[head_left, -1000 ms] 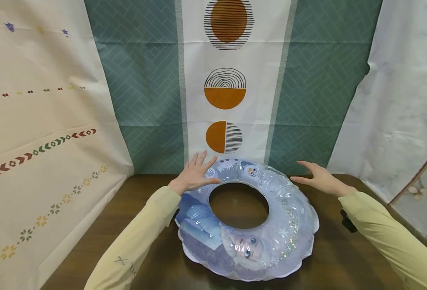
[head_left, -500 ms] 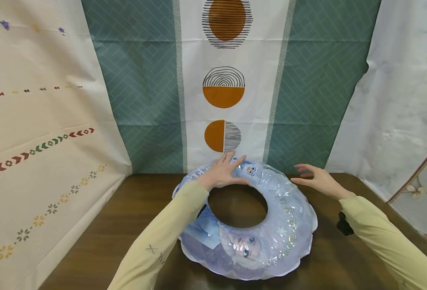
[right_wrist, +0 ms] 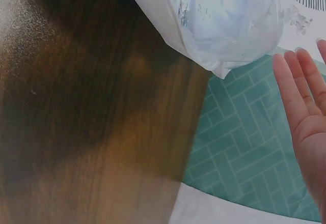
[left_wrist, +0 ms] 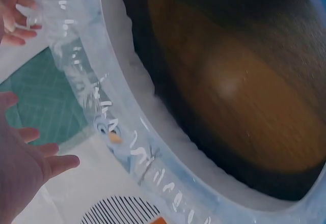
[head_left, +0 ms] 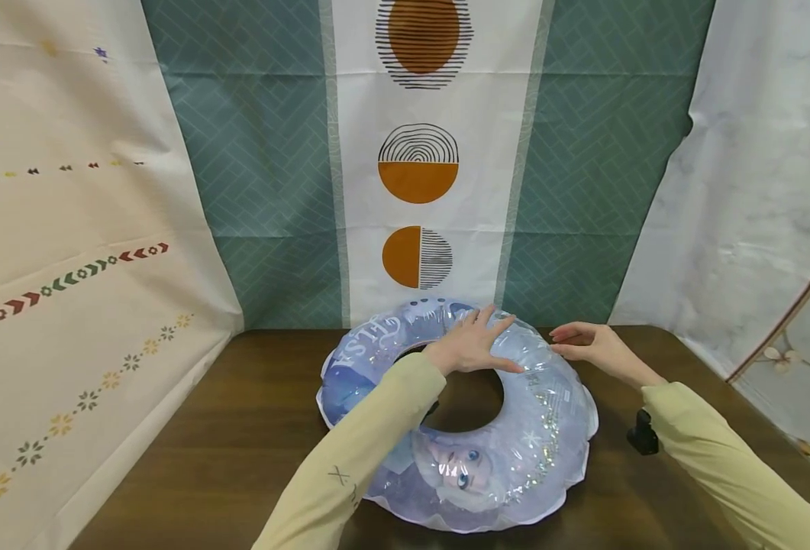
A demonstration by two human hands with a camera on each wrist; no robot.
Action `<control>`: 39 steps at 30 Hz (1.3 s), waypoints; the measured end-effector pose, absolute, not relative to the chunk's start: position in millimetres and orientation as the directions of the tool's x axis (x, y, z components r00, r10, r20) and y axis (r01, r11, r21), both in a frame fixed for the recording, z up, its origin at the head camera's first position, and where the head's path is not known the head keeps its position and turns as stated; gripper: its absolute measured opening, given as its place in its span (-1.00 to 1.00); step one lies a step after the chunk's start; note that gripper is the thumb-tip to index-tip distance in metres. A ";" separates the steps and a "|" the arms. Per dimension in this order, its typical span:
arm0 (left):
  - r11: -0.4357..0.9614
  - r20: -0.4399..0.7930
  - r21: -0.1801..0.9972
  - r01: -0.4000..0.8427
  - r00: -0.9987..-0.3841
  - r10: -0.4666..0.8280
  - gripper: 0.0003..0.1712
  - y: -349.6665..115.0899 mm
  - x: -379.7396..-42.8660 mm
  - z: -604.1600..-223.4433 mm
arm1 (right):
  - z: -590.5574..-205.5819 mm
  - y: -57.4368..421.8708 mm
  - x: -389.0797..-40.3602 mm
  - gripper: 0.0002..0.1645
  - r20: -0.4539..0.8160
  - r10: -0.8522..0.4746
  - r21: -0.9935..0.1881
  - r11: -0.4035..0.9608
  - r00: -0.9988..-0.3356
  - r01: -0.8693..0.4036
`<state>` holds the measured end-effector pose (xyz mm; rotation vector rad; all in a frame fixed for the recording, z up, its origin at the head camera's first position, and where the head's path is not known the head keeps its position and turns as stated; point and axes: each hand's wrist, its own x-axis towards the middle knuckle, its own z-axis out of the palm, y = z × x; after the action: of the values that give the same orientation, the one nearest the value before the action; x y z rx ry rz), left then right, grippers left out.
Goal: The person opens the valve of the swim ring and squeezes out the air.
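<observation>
An inflated swim ring (head_left: 391, 504) with blue and lilac prints and glitter lies flat on the dark wooden table. My left hand (head_left: 472, 344) is over the ring's far right part, its fingers spread and holding nothing. In the left wrist view, that hand (left_wrist: 25, 168) shows at the lower left beside the clear plastic ring (left_wrist: 122, 132). At the ring's far right edge is my right hand (head_left: 600, 350), fingers close to the plastic; whether they touch it cannot be told. Its fingers (right_wrist: 288, 89) look fairly straight in the right wrist view, near the ring's rounded side (right_wrist: 229, 25).
The brown table (head_left: 240, 428) extends to both sides of the ring. A green and white patterned cloth (head_left: 267, 229) hangs at the back. Cream cloth (head_left: 102, 305) borders the left, and marble-patterned cloth (head_left: 755, 191) the right.
My left hand has travelled right across the far part of the ring, toward the right hand. The right hand's fingers have drawn nearer together beside the ring's edge. The ring stays in place.
</observation>
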<state>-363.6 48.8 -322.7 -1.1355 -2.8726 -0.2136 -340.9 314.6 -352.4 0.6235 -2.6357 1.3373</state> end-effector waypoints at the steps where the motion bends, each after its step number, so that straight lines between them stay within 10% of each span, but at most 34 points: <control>1: 0.723 0.090 0.101 0.683 -0.730 0.677 0.05 51.7 -363.6 -323.8 | -352.8 314.8 -341.0 -0.54 0.289 -0.302 -0.745 0.524 -0.908 -0.412; 39: 0.706 -0.027 0.230 0.669 -0.721 0.692 -0.03 104.3 -350.3 -372.1 | -379.3 309.0 -344.6 -0.70 0.375 -0.263 -0.733 0.502 -0.889 -0.458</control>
<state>-350.3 104.3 -372.1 -1.2029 -3.0037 -0.3338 -344.6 309.0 -379.3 0.6168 -2.5307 1.3323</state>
